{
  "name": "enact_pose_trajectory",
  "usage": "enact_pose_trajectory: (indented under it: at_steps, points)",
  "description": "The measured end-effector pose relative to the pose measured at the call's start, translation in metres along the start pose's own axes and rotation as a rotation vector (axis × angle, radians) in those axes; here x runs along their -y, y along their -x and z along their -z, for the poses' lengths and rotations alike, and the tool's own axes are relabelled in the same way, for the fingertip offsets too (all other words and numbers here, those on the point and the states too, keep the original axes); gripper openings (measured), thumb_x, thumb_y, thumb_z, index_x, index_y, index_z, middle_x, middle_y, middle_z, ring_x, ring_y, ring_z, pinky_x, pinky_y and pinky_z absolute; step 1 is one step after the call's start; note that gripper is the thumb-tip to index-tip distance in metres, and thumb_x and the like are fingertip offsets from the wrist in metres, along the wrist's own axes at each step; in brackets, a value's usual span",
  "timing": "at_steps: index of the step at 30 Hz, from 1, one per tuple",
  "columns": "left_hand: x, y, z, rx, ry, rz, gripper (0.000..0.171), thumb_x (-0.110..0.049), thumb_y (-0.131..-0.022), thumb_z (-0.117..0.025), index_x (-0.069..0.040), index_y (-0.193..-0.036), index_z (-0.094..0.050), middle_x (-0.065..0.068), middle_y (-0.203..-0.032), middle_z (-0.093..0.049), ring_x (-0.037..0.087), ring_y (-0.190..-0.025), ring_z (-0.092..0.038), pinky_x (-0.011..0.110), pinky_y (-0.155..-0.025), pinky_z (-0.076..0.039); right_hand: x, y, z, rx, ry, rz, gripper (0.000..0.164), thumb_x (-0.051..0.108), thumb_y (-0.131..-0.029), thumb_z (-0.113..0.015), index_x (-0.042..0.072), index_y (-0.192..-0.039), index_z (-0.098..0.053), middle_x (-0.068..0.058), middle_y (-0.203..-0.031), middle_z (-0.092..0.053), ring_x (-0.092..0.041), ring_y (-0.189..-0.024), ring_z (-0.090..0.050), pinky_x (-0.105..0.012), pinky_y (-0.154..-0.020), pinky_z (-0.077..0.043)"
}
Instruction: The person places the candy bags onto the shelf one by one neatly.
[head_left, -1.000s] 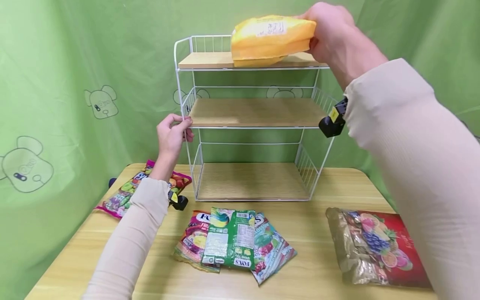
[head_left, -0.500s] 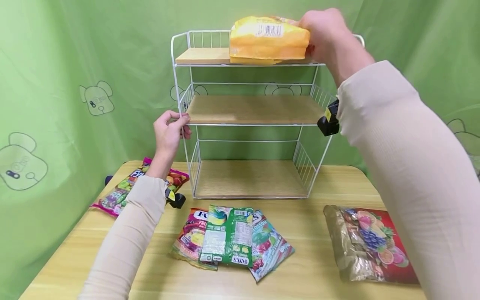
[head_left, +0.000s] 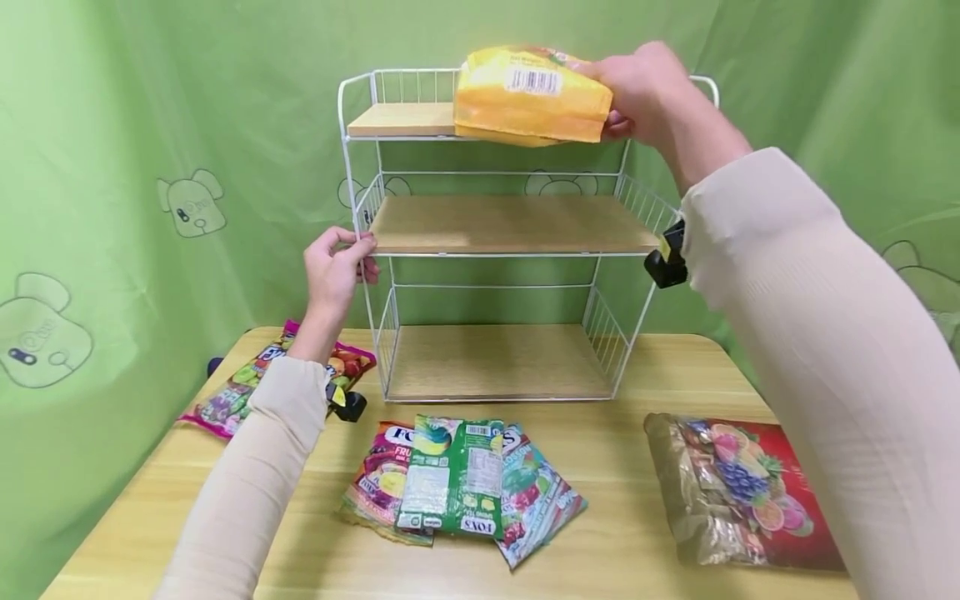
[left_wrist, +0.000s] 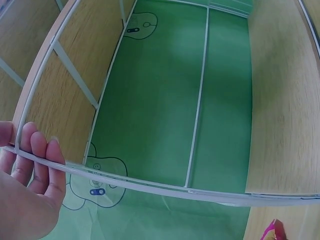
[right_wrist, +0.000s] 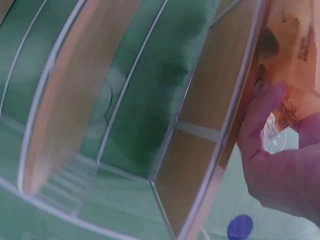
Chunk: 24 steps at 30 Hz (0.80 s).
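Note:
A yellow-orange snack bag (head_left: 532, 100) with a barcode lies at the top tier of a white wire shelf rack, jutting past its front edge. My right hand (head_left: 645, 100) grips the bag by its right end; in the right wrist view, the thumb and fingers of that hand (right_wrist: 280, 155) pinch the orange wrapper beside the top board. On the rack's left side, my left hand (head_left: 333, 271) holds the front post at the middle board (head_left: 517, 225). The left wrist view shows that hand's fingers (left_wrist: 40, 155) curled round the white wire and board corner.
Several candy bags lie on the wooden table (head_left: 600, 533): a green bag (head_left: 453, 479) over an orange-red bag (head_left: 382, 483) and a teal bag (head_left: 536, 496). A pink-edged fruit candy bag (head_left: 247, 387) is at left, a red bag (head_left: 765, 492) at right. Green curtain hangs behind.
My right hand has lowered with the yellow-orange bag and shifted slightly left, the bag now lower over the top shelf's front edge. My left hand keeps its hold on the rack.

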<state>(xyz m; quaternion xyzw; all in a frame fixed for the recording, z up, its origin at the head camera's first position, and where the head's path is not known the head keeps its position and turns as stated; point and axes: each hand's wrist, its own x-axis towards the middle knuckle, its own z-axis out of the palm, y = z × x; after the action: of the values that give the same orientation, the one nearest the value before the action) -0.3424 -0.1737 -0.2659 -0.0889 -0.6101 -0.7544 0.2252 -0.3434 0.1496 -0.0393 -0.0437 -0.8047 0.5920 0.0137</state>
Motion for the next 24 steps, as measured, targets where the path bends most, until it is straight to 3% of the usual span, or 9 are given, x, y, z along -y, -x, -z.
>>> enact_pose_trajectory:
  at_steps: [5,8,11,15,19,22,24]
  points:
    - [-0.001,0.002,0.003,-0.008,-0.003,0.0,0.012,0.001,-0.094,-0.066,-0.007,-0.087,-0.061,0.002,-0.081,-0.071,0.011,-0.052,-0.06,0.022,-0.051,-0.057,-0.008,0.003,0.001,0.09,-0.148,0.023,0.04,0.041,-0.099,-0.063,0.013,-0.127,-0.058,0.002,-0.11,-0.065,-0.013,-0.084,-0.064,-0.024,-0.069,-0.061]
    - [-0.002,0.003,0.003,-0.009,0.002,0.003,0.012,0.001,-0.094,-0.066,-0.007,-0.087,-0.061,0.002,-0.081,-0.071,0.011,-0.053,-0.06,0.022,-0.051,-0.057,-0.01,0.008,0.001,0.087,-0.125,0.055,0.047,0.049,-0.103,-0.049,0.013,-0.133,-0.051,-0.001,-0.119,-0.058,-0.014,-0.097,-0.062,-0.024,-0.08,-0.062]
    - [-0.003,0.004,0.003,-0.011,0.006,0.004,0.012,0.001,-0.094,-0.066,-0.007,-0.087,-0.061,0.002,-0.081,-0.071,0.011,-0.052,-0.06,0.022,-0.051,-0.057,-0.01,0.018,-0.001,0.005,-0.022,0.106,0.051,0.056,-0.105,-0.035,0.016,-0.136,-0.044,-0.001,-0.119,-0.056,-0.015,-0.101,-0.064,-0.025,-0.089,-0.061]
    - [-0.003,0.004,0.002,-0.01,-0.003,0.005,0.011,0.0,-0.094,-0.066,-0.007,-0.087,-0.062,0.002,-0.08,-0.071,0.011,-0.052,-0.06,0.022,-0.051,-0.057,-0.012,0.038,-0.006,-0.168,0.177,0.232,0.05,0.058,-0.105,-0.025,0.024,-0.141,-0.035,0.004,-0.119,-0.051,-0.012,-0.107,-0.058,-0.027,-0.1,-0.055]
    - [-0.003,0.004,0.001,-0.005,-0.018,0.003,0.011,-0.001,-0.094,-0.066,-0.007,-0.087,-0.061,0.002,-0.081,-0.07,0.011,-0.053,-0.06,0.022,-0.051,-0.057,-0.018,0.06,-0.017,-0.324,0.409,0.41,0.06,0.055,-0.106,-0.025,0.025,-0.158,-0.016,-0.005,-0.155,-0.04,-0.017,-0.142,-0.041,-0.029,-0.122,-0.033]
    - [-0.002,0.004,0.0,-0.001,-0.019,0.001,0.011,-0.001,-0.094,-0.066,-0.008,-0.087,-0.061,0.001,-0.08,-0.071,0.011,-0.053,-0.06,0.022,-0.051,-0.057,-0.023,0.077,-0.029,-0.39,0.548,0.546,0.062,0.05,-0.107,-0.028,0.025,-0.161,-0.009,-0.01,-0.165,-0.029,-0.02,-0.151,-0.029,-0.032,-0.127,-0.023]
    - [-0.002,0.004,0.0,0.0,-0.012,0.0,0.011,0.0,-0.094,-0.066,-0.007,-0.087,-0.062,0.001,-0.079,-0.071,0.011,-0.053,-0.06,0.022,-0.051,-0.057,-0.027,0.087,-0.037,-0.408,0.638,0.628,0.059,0.047,-0.108,-0.03,0.027,-0.162,-0.015,-0.016,-0.159,-0.035,-0.026,-0.147,-0.033,-0.037,-0.125,-0.028]
